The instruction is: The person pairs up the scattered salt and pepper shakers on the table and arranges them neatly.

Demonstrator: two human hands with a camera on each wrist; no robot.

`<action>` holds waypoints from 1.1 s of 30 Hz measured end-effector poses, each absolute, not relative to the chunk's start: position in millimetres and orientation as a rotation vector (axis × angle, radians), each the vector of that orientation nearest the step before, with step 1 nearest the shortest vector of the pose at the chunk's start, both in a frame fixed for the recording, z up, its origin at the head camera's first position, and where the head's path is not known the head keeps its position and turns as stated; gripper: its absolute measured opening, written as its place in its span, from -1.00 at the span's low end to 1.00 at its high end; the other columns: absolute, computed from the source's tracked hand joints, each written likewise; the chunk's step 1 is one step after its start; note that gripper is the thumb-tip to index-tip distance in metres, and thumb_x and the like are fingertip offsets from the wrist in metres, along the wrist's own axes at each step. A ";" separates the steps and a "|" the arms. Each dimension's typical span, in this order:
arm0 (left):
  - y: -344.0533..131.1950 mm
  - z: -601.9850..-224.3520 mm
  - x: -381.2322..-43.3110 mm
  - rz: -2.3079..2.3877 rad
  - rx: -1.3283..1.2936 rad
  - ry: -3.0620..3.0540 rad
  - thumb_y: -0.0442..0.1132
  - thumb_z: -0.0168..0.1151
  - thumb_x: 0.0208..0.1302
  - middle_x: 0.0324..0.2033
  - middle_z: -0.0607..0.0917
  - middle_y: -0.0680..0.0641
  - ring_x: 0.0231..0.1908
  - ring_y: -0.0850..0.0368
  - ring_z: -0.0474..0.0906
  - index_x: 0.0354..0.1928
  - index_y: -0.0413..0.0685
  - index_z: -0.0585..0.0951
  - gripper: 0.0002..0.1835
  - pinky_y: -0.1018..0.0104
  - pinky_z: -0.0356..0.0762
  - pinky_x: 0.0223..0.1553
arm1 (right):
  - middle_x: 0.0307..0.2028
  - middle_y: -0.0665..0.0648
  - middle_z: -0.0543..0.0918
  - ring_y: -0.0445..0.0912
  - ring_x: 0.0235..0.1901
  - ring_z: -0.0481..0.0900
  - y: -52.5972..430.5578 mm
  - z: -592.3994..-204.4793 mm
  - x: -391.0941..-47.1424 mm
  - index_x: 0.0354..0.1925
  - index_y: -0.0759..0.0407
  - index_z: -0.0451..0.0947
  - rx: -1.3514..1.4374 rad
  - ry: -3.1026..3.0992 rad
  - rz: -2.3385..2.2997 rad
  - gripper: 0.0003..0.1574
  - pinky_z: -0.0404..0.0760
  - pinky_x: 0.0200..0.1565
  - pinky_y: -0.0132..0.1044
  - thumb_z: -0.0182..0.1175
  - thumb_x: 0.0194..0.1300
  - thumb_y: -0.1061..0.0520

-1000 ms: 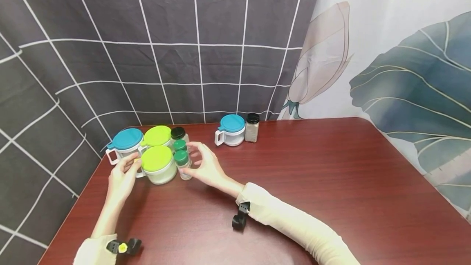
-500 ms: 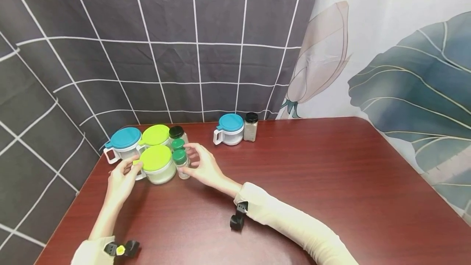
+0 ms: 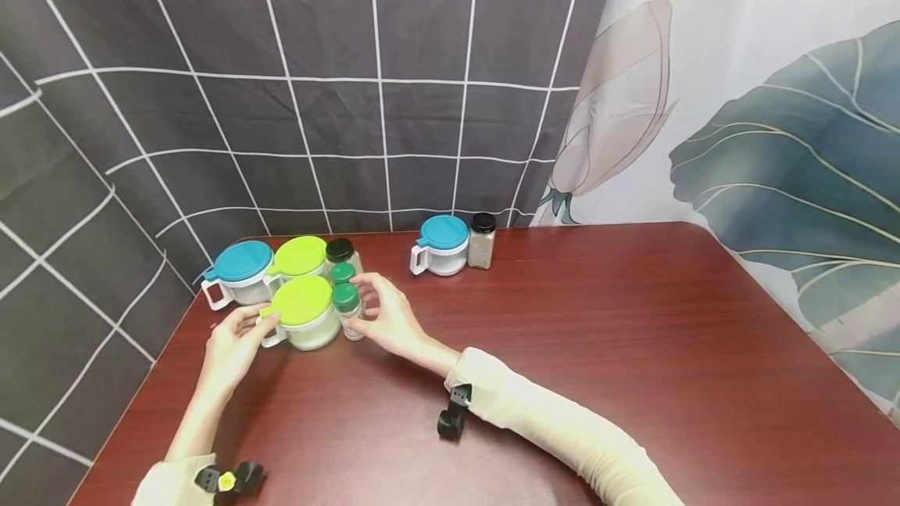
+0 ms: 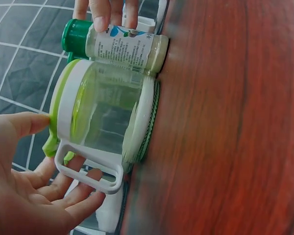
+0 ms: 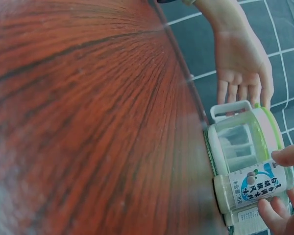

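Observation:
At the left of the table, my left hand (image 3: 232,346) holds the front lime-lidded seasoning jar (image 3: 312,330) at its handle side. In the left wrist view, the thumb meets the lid's edge and the other fingers curve behind the white handle (image 4: 88,176). My right hand (image 3: 394,318) grips the front green-capped spice bottle (image 3: 352,322), its thumb on the near side. The index fingertip reaches the second green-capped bottle (image 3: 343,272) behind. Both bottles stand upright beside the jar. The right wrist view shows the front bottle's printed label (image 5: 259,186).
A blue-lidded jar (image 3: 242,262), another lime-lidded jar (image 3: 300,254) and a black-capped bottle (image 3: 341,250) stand close behind. Farther right are a second blue-lidded jar (image 3: 444,244) and black-capped bottle (image 3: 481,242). A tile-patterned cloth (image 3: 330,45) backs the brown table (image 3: 562,350).
The front lime-lidded jar has turned slightly, its handle and lid tab shifting a little toward me with my left hand. My right hand stays at the green-capped bottles.

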State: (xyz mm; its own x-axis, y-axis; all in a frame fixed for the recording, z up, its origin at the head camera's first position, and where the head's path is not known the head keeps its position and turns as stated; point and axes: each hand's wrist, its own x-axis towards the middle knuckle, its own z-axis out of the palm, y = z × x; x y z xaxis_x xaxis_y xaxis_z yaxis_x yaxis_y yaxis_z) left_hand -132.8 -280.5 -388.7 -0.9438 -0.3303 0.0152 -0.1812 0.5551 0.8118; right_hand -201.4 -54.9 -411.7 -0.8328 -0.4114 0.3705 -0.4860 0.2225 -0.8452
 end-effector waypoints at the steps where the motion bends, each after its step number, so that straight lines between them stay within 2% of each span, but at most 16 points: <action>1: -280.5 -388.9 -132.7 -1.337 0.442 -2.621 0.03 0.15 0.32 0.07 0.60 -0.33 -0.39 0.78 0.30 0.17 -0.19 0.50 -0.48 0.67 0.32 -0.29 | -0.07 0.24 0.58 0.03 -0.08 0.62 -55.0 -412.0 -201.7 0.12 0.22 0.39 0.881 -2.403 1.699 -0.30 0.67 -0.10 -0.30 0.42 0.01 0.32; 6: -281.2 -390.6 -131.9 -1.337 0.456 -2.624 0.06 0.19 0.29 0.01 0.64 -0.30 -0.40 0.75 0.34 0.13 -0.20 0.52 -0.46 0.65 0.34 -0.31 | -0.09 0.23 0.57 0.01 -0.07 0.60 -55.3 -412.4 -202.0 0.07 0.23 0.39 0.866 -2.413 1.689 -0.35 0.67 -0.10 -0.30 0.42 0.00 0.33; 13: -284.9 -395.9 -128.4 -1.366 0.449 -2.668 0.12 0.14 0.31 0.07 0.60 -0.29 -0.36 0.75 0.32 0.17 -0.17 0.49 -0.42 0.63 0.34 -0.25 | -0.09 0.25 0.55 0.07 -0.09 0.62 -55.3 -412.9 -200.7 0.06 0.25 0.40 0.864 -2.438 1.668 -0.35 0.67 -0.12 -0.32 0.42 0.00 0.32; 18: -287.8 -399.2 -127.3 -1.374 0.362 -2.648 0.05 0.17 0.32 -0.13 0.72 -0.13 -0.36 0.74 0.40 0.14 -0.22 0.50 -0.47 0.67 0.36 -0.27 | -0.03 0.25 0.54 0.09 -0.08 0.63 -55.5 -412.0 -200.8 0.08 0.26 0.39 0.877 -2.462 1.665 -0.33 0.66 -0.12 -0.36 0.43 0.00 0.32; 22: -288.7 -401.1 -126.8 -1.386 0.332 -2.630 -0.03 0.22 0.30 -0.21 0.71 0.00 -0.36 0.73 0.43 0.13 -0.26 0.51 -0.49 0.69 0.39 -0.31 | 0.01 0.25 0.54 0.09 -0.03 0.62 -55.9 -412.3 -201.2 0.09 0.26 0.38 0.887 -2.473 1.679 -0.34 0.66 -0.09 -0.33 0.42 0.02 0.32; 25: -288.4 -402.3 -126.3 -1.386 0.338 -2.637 -0.03 0.23 0.29 -0.19 0.70 -0.02 -0.36 0.73 0.42 0.13 -0.28 0.51 -0.48 0.70 0.40 -0.32 | 0.02 0.26 0.54 0.08 -0.01 0.60 -56.3 -413.4 -201.3 0.09 0.27 0.38 0.890 -2.471 1.690 -0.35 0.66 -0.07 -0.30 0.41 0.03 0.32; 30: -287.5 -402.2 -125.8 -1.376 0.342 -2.649 -0.05 0.25 0.28 -0.22 0.70 -0.01 -0.38 0.71 0.43 0.09 -0.32 0.52 -0.50 0.68 0.43 -0.32 | 0.04 0.23 0.56 0.05 0.02 0.60 -57.0 -414.2 -201.0 0.09 0.26 0.38 0.889 -2.473 1.717 -0.36 0.63 -0.05 -0.36 0.39 0.05 0.34; 33: -287.0 -401.4 -125.4 -1.350 0.351 -2.665 -0.03 0.25 0.27 -0.20 0.71 -0.08 -0.38 0.69 0.42 0.08 -0.30 0.54 -0.50 0.67 0.43 -0.33 | 0.05 0.22 0.57 0.03 0.04 0.59 -57.2 -414.0 -200.4 0.09 0.25 0.37 0.885 -2.478 1.731 -0.36 0.62 -0.04 -0.40 0.38 0.05 0.34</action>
State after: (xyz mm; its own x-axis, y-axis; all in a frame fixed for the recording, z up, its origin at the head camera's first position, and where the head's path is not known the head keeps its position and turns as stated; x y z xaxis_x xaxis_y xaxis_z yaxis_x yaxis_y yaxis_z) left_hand -125.4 -287.0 -401.4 -0.9639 -0.2658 0.0137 -0.1463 0.5720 0.8071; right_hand -200.4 -57.2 -414.0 -0.8420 -0.4467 0.3024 -0.4377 0.2382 -0.8670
